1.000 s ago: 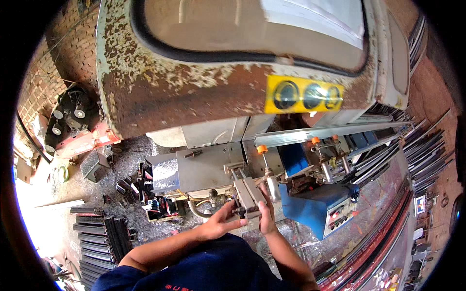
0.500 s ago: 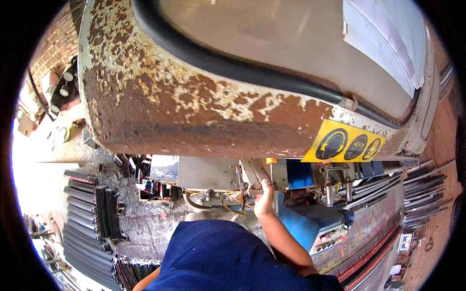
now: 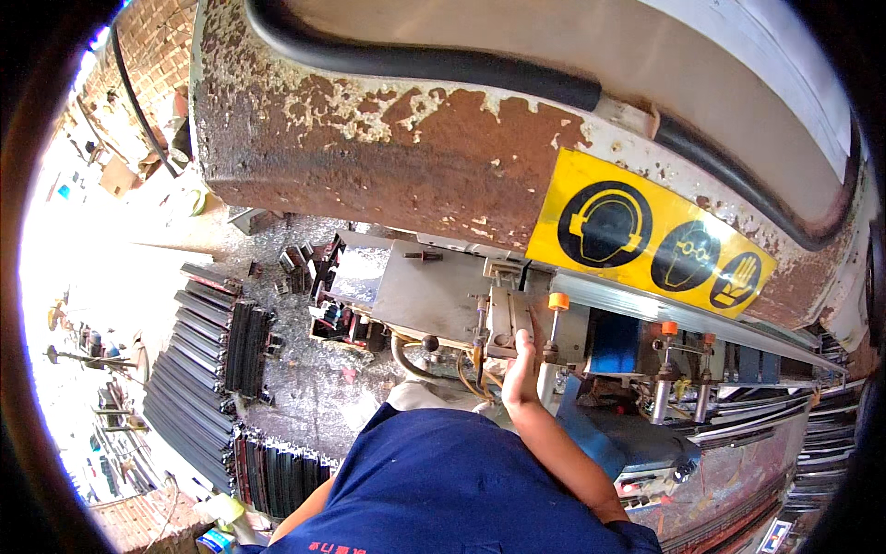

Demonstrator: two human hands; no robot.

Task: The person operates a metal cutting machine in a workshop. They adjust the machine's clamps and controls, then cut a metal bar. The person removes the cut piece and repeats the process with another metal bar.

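Observation:
My right hand [image 3: 521, 377] is at the front of the machine bench, against the edge of a grey metal block [image 3: 504, 319]. Its visible fingers are stretched out toward the block, and I see nothing held in them. Just right of it stands an upright clamp rod with an orange tip [image 3: 557, 303]. A thin upright metal fitting [image 3: 480, 337] rises on the block's left. Only part of my left forearm [image 3: 309, 506] shows beside my dark blue shirt; my left hand is hidden.
A rusty machine hood [image 3: 369, 157] with a yellow pictogram sign [image 3: 651, 235] overhangs the bench. A long pale metal profile [image 3: 664, 309] lies beneath it. More orange-tipped clamps [image 3: 668, 329] stand rightward. Dark profiles [image 3: 189, 374] are stacked at left; others [image 3: 835, 434] lie far right.
The view has shifted and tilted, so more of the bench, the clamps and the long profile shows below the hood. My right hand stays by the metal block.

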